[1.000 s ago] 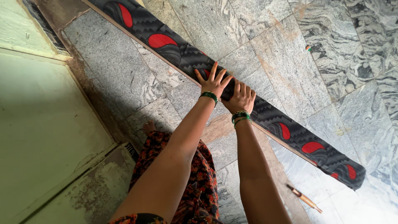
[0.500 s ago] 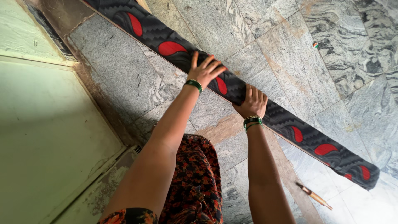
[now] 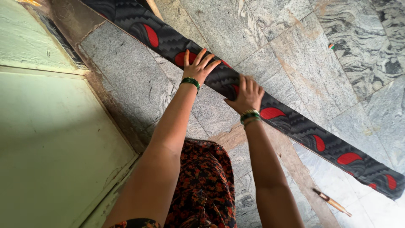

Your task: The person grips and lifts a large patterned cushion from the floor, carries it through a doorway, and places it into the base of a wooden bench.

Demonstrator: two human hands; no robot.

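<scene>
Pale green panel (image 3: 46, 139): fills the left of the view, a flat painted surface with a worn, flaking edge along its near right side. A second pale green surface (image 3: 25, 38) sits beyond it at far left, with a dark grooved strip (image 3: 59, 36) along its right edge.

Stone floor (image 3: 126, 71): grey veined slabs, brown staining in the joints, running from the green panel to the right edge.

Folded cloth strip (image 3: 295, 124): long and narrow, dark grey zigzag weave with red teardrop patches. It lies flat on the floor on a diagonal, from far left at the top edge to near right at the right edge.

Left hand (image 3: 197, 65): fingers spread wide and straight, palm laid flat on the cloth over a red patch; it grips nothing. Green bangles (image 3: 191, 81) at the wrist.

Patterned garment (image 3: 202, 185): black with orange-red flowers, near centre, between the two forearms.

Right hand (image 3: 245, 96): just right of the left hand and a little nearer, fingers loosely curved and pressed down on the same cloth, thumb at its near edge. Whether it pinches a fold cannot be told. Green and gold bangles (image 3: 250, 116) at the wrist.

Small round object (image 3: 331, 47): orange, white and green, on the floor at far right, well apart from the cloth.

Wooden stick (image 3: 332, 202): thin, brown, with a darker end, lying on the floor at near right, on the near side of the cloth and apart from it.
</scene>
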